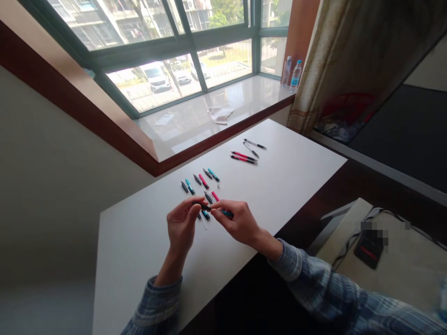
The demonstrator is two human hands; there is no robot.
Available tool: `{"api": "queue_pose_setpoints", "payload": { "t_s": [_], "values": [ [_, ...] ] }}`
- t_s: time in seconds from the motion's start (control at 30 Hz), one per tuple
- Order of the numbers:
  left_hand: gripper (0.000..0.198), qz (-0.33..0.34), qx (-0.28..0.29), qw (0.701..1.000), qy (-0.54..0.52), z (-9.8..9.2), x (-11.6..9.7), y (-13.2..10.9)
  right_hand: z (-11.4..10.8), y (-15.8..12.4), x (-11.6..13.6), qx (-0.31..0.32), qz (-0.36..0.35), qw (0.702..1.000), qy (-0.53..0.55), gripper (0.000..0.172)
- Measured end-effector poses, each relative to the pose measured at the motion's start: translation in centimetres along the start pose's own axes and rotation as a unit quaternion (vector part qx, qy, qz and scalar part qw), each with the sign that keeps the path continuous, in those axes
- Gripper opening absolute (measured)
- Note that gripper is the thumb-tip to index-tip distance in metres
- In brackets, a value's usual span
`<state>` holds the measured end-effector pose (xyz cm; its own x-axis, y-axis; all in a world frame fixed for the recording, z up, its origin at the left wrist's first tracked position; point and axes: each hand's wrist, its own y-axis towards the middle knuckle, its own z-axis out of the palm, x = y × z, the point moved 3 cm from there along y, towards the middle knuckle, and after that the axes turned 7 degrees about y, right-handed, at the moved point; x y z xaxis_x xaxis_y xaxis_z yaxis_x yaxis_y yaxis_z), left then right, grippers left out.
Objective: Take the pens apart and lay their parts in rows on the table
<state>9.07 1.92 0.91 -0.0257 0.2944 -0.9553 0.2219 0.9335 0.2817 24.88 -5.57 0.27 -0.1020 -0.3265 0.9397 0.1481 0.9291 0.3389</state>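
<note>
Sleeves (310,267) | left hand (180,223) pinching black pen part (200,204) | right hand (240,221) apparently pinching teal part (228,214)

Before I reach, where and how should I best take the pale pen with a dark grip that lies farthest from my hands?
Pinch the pen at its dark grip section, probably best from above and your right, squeezing across its width. It lies flat; this end spreads away from the second pale pen, whereas their other ends lie close.
</note>
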Motion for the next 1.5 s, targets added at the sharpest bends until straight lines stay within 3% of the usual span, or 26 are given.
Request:
{"api": "queue_pose_setpoints", "payload": {
  "t_s": [0.37,0.53,0.63,0.77,0.87,1.03,1.17,1.33,1.5],
  "values": [
    [0.027,0.019,-0.031,0.996,-0.079,0.3,-2.2,0.2,-0.2,0.4,-0.9,-0.009,0.013,0.999,0.033,0.026],
    [0.025,-0.009,-0.103,0.99,-0.094,-0.7,-1.3,0.9,-0.3,0.8,-1.3,-0.003,0.049,0.991,0.121,0.03],
    [0.027,-0.058,-0.109,0.99,-0.068,-1.2,-0.3,0.9,-0.3,1.8,-1.0,0.003,0.071,0.981,0.18,0.033],
    [0.031,-0.058,-0.058,0.997,0.007,-1.9,0.1,0.5,0.2,4.3,-0.5,0.039,0.068,0.973,0.218,0.032],
    [0.03,-0.049,-0.052,0.996,0.045,-2.5,-0.1,0.4,0.6,7.1,-1.0,0.06,0.054,0.972,0.223,0.032],
    [0.031,-0.06,-0.055,0.995,0.055,-3.3,0.0,0.5,1.4,12.3,-4.1,0.065,0.009,0.979,0.191,0.032],
    [0.031,-0.082,-0.053,0.994,0.055,-3.7,0.8,0.8,1.4,14.4,-6.6,0.068,0.005,0.987,0.143,0.034],
    [0.034,-0.104,-0.027,0.992,0.06,-3.8,1.3,1.1,0.8,13.8,-6.1,0.168,-0.042,0.983,0.058,0.033],
    [0.038,-0.134,-0.01,0.991,0.019,-3.3,1.7,0.9,1.2,11.6,-5.3,0.284,-0.103,0.953,-0.008,0.042]
  ]
}}
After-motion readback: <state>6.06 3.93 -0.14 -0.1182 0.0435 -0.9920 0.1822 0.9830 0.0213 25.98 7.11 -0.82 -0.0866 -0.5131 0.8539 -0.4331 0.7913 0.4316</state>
